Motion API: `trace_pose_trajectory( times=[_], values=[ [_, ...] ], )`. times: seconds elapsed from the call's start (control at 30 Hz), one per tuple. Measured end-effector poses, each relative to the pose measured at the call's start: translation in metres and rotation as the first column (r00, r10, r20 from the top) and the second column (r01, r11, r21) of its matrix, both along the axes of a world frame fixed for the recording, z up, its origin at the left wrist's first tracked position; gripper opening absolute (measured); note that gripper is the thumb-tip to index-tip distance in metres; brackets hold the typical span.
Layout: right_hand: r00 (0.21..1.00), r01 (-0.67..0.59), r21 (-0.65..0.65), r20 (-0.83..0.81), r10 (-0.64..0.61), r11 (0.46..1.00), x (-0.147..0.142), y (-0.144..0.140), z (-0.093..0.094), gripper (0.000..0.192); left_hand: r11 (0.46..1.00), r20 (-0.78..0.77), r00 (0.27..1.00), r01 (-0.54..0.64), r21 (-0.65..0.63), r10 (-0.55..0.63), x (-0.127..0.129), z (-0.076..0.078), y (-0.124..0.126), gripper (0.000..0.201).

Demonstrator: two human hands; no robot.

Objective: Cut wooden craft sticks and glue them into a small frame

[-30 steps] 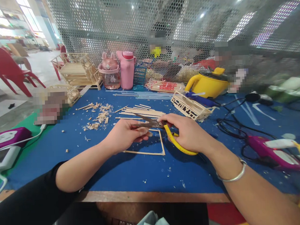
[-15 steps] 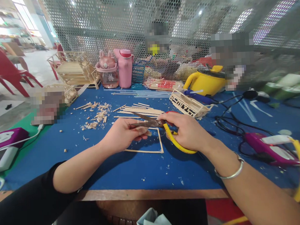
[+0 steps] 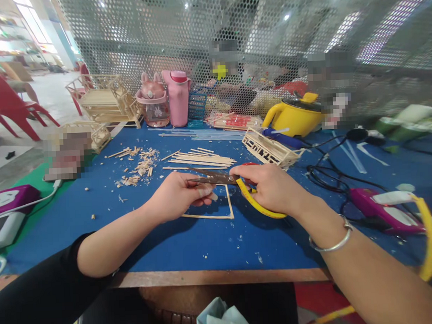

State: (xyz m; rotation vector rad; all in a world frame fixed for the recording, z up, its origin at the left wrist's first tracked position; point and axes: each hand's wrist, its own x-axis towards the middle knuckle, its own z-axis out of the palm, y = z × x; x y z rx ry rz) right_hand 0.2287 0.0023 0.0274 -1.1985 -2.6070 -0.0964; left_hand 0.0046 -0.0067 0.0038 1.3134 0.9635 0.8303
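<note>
Scissors over the stick frame

Your right hand (image 3: 270, 188) grips the yellow-handled scissors (image 3: 231, 185), blades nearly shut just above the square stick frame (image 3: 218, 207). Your left hand (image 3: 178, 194) pinches a small stick piece (image 3: 212, 194) at the blades, over the frame's near-left side.

A blue table (image 3: 191, 249) carries loose sticks (image 3: 201, 159) and wood scraps (image 3: 139, 167) mid-table; pink bottles (image 3: 170, 104), a yellow pot (image 3: 296, 116) and stick models (image 3: 106, 100) line its far edge, with cables (image 3: 327, 176) near the right edge.
</note>
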Motion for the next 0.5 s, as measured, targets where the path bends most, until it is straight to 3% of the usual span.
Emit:
trace_pose_trajectory(
  times=[0.3, 0.5],
  values=[
    [0.999, -0.009, -0.023, -0.054, 0.008, 1.000, -0.015, -0.005, -0.004, 0.037, 0.998, -0.003, 0.999, -0.044, 0.049, 0.044, 0.003, -0.004, -0.002, 0.011],
    [0.998, 0.054, 0.091, 0.006, -0.055, 0.994, -0.012, -0.008, -0.002, 0.034, 0.992, -0.002, 0.999, -0.033, 0.121, 0.033, 0.005, -0.004, -0.006, 0.012]
  ],
)
